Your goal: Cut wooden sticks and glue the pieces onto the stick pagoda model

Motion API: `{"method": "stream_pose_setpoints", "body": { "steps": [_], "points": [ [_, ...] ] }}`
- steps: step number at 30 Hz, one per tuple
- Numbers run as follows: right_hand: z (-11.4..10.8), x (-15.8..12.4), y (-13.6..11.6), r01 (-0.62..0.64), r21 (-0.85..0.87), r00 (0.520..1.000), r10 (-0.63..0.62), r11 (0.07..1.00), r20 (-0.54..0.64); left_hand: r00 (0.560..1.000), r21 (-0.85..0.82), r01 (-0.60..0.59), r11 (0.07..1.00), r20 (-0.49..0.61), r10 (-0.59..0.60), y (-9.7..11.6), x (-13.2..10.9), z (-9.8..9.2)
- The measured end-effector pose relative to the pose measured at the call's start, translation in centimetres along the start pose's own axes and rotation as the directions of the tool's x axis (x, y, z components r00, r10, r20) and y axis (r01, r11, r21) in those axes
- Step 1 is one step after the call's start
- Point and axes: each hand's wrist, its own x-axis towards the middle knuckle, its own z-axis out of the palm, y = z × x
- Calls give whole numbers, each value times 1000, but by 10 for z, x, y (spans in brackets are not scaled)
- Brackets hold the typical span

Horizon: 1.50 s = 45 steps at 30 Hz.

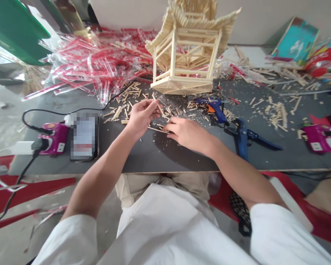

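My left hand (143, 115) pinches a thin, pale wooden stick (161, 109) between thumb and fingers, just above the table. Close beside it, my right hand (188, 134) has its fingers curled at the end of another slim wooden stick (156, 129), low over the tabletop. A model pavilion (172, 55) built from such sticks, with a flared roof, stands behind my hands. To the right lies a blue glue gun (218, 112) with an orange trigger. Short stick offcuts (117, 112) are scattered around both hands.
A heap of red and clear plastic wrappers (99, 62) lies at the back left. A phone (84, 137) and a purple power strip (55, 139) sit on the left. Blue cutters (242, 138) lie near my right forearm. Another purple power strip (320, 138) is farther right.
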Motion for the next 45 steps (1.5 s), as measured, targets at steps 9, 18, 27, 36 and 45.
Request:
{"method": "stream_pose_setpoints", "body": {
  "steps": [9, 18, 27, 36, 45],
  "points": [
    [30, 21, 26, 125, 210, 978, -84, 970, -193, 999, -80, 41, 996, -8, -42, 6, -1, 2],
    [42, 27, 31, 128, 295, 954, -37, 947, -296, 996, -84, 80, 993, -39, -83, 10, -2, 6],
    [17, 12, 48, 155, 512, 866, 133, 845, -482, 998, -28, 59, 998, -20, -60, 6, -1, 4],
    [27, 16, 46, 158, 669, 843, 254, 726, -475, 999, 73, 51, 996, -3, -51, 3, -4, 8],
    [28, 17, 49, 179, 677, 857, 226, 714, -464, 1000, 70, 22, 997, 5, -23, -1, -1, 5]
  ]
}}
